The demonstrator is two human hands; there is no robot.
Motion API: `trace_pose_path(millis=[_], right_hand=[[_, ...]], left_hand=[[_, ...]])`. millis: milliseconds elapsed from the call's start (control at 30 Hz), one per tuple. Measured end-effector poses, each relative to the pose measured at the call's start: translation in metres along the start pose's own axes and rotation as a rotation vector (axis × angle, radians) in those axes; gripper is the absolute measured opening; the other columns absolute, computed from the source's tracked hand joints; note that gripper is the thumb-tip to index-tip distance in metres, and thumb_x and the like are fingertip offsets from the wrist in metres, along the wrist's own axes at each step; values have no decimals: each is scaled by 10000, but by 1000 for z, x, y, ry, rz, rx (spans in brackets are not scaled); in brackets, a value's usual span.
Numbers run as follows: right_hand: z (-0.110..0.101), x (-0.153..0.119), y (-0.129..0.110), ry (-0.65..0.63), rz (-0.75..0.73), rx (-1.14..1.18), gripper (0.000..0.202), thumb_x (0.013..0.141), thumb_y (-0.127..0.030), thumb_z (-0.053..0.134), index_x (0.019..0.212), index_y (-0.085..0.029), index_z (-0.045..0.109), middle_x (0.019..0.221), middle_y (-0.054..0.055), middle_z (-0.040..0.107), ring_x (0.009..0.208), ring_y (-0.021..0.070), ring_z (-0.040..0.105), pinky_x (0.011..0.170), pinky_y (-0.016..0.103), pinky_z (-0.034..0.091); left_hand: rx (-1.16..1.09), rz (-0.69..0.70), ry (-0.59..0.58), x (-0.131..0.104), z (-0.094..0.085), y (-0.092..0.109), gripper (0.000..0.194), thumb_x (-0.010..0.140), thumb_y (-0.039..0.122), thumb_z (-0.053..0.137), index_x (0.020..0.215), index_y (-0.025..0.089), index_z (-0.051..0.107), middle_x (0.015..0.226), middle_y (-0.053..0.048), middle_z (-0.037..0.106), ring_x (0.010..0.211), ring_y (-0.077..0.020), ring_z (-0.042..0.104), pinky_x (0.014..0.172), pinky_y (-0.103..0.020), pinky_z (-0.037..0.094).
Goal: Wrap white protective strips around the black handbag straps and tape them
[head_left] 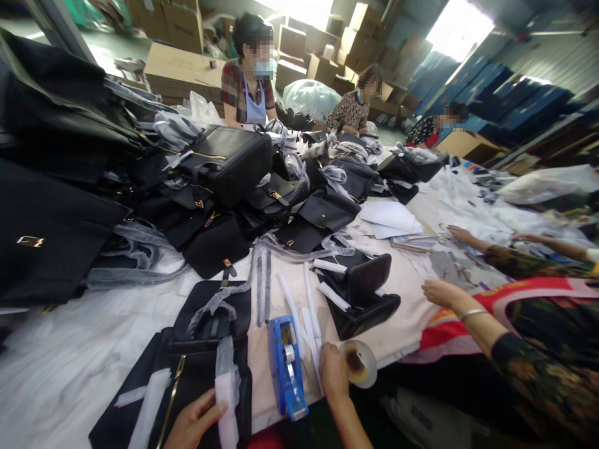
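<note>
My left hand (pixel 199 419) pinches a strap wrapped in white foam (pixel 226 399) and clear plastic, at the lower end of a black backpack (pixel 201 368) with a gold zipper. The backpack lies flat in front of me, with another white wrapped piece (pixel 152 399) on its left side. My right hand (pixel 334 369) is at the table edge with its fingers curled on a white strip (pixel 311 333) from a small bunch. Between my hands stands a blue tape dispenser (pixel 286 368). Just right of my right hand is a roll of tape (pixel 359 363).
Black bags (pixel 219 162) with plastic-wrapped straps are piled along the table's left and far side. A black bag (pixel 360 290) and white sheets (pixel 390 218) lie ahead. A co-worker's hand (pixel 442 293) is close on the right; several people work around the table.
</note>
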State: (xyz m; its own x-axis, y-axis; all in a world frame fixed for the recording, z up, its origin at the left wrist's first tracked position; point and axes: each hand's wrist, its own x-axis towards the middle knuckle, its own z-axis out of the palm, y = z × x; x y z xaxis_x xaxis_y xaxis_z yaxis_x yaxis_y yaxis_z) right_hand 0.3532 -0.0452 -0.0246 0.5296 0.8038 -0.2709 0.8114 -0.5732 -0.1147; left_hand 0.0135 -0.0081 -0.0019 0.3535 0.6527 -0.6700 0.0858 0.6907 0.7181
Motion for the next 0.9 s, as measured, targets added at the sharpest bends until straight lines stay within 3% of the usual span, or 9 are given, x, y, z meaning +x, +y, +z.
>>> trace_pose_path(millis=[100, 233, 367, 467, 667, 900], right_hand=[[-1, -5, -2, 7, -23, -34, 166, 892, -174, 490, 983, -143, 624, 965, 128, 650, 843, 247, 654, 701, 301, 437], [3, -18, -6, 33, -42, -67, 248, 920, -281, 494, 1106, -147, 588, 1038, 135, 617, 955, 263, 619, 784, 315, 438], [13, -18, -7, 24, -39, -88, 179, 918, -176, 455, 991, -171, 618, 991, 109, 621, 894, 233, 629, 725, 291, 430], [15, -14, -6, 17, -40, -86, 240, 917, -110, 398, 926, -170, 630, 927, 101, 631, 829, 214, 638, 686, 282, 416], [19, -21, -9, 36, -21, -21, 171, 901, -202, 480, 1015, -165, 602, 979, 102, 640, 880, 230, 641, 682, 285, 416], [15, -14, 0, 67, 0, 115, 137, 898, -259, 479, 824, -194, 575, 846, 57, 671, 817, 222, 658, 693, 282, 422]], left_hand=[[16, 6, 2, -1, 0, -1, 517, 723, 507, 717, 1132, 190, 699, 1150, -60, 705, 1186, -345, 564, 1129, -503, 284], [1, -5, 15, -4, 3, 5, 502, 728, 489, 719, 1129, 188, 700, 1151, -66, 704, 1175, -348, 570, 1127, -519, 281], [-20, -1, 14, -6, 5, 10, 483, 738, 470, 706, 1126, 182, 699, 1172, -60, 695, 1195, -336, 558, 1127, -498, 293], [-24, 6, 9, -7, 6, 10, 480, 732, 475, 702, 1115, 186, 704, 1168, -53, 697, 1196, -331, 559, 1120, -476, 315], [-54, 2, 26, -11, 10, 17, 460, 729, 444, 709, 1101, 173, 708, 1158, -61, 702, 1192, -335, 560, 1131, -488, 288], [-57, -1, 10, -11, 11, 16, 477, 744, 442, 697, 1128, 158, 689, 1170, -71, 695, 1179, -318, 573, 1121, -477, 311]])
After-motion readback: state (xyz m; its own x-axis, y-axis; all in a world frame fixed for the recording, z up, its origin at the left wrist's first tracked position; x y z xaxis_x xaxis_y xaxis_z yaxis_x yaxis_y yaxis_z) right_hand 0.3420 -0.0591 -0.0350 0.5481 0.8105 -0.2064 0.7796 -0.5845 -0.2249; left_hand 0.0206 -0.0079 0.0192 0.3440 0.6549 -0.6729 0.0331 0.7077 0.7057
